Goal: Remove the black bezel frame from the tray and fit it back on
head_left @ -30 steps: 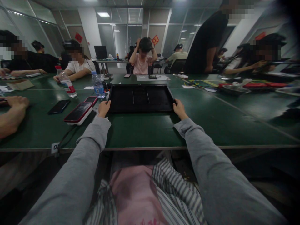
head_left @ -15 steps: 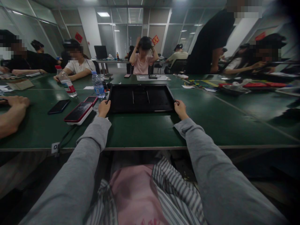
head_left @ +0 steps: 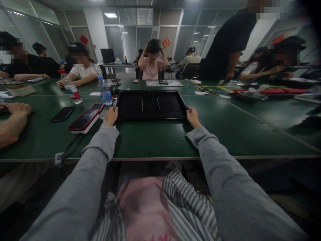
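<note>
A shallow black rectangular tray (head_left: 170,112) with a raised rim rests on the green table in front of me. Two thin pale upright lines show in its middle; I cannot tell whether they are wires or reflections. My left hand (head_left: 111,116) is closed around the tray's left edge, near the front corner. At the right edge, my right hand (head_left: 192,117) grips the rim in the same way, thumb on top. Just left of my left hand lie a phone in a red-edged case on a white block (head_left: 84,121) and a water bottle with a blue cap (head_left: 105,91).
Farther left are a dark phone (head_left: 63,114), a red-capped bottle (head_left: 71,88) and another person's hand (head_left: 17,108). Beyond the tray lies a light sheet (head_left: 164,83) with small dark items. Yellow-green cables (head_left: 217,89) and red items (head_left: 273,90) sit at right. Several people surround the table.
My hands and the tray keep their place. The standing person in black at the right has shifted slightly to the right.
</note>
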Motion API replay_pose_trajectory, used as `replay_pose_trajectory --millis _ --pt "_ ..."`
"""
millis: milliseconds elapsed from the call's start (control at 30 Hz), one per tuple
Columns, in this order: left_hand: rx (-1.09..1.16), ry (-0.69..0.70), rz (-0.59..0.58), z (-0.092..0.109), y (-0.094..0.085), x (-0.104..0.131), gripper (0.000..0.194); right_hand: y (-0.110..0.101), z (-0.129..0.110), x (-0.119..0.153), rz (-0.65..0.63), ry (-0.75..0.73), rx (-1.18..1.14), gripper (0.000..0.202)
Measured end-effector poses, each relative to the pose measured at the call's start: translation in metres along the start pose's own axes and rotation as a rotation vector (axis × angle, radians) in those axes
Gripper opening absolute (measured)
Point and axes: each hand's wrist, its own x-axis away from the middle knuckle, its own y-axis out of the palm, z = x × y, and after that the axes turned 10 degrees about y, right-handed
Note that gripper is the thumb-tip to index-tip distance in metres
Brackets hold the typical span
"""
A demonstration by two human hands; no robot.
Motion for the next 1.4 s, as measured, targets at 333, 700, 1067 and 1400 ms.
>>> replay_pose_trajectory --millis 333,700,1067,1400 --pt "-0.009 0.005 -0.009 0.0009 -0.0008 0.0021 0.048 -0.0017 -0.0019 0.0024 -0.012 -0.002 0.007 0.041" --pt "-0.018 0.025 -0.009 0.0027 -0.0016 0.0031 0.046 -0.0011 -0.0007 0.001 -0.016 -0.015 0.042 0.04" --pt "0.0 -0.001 -0.016 0.0006 0.0004 0.0013 0.047 -0.0006 0.0024 -0.0009 -0.021 -0.026 0.062 0.04" --pt "0.019 -0.012 -0.01 -0.0051 0.0049 -0.0027 0.047 -0.0019 0.0007 0.0016 -0.013 -0.043 0.031 0.039"
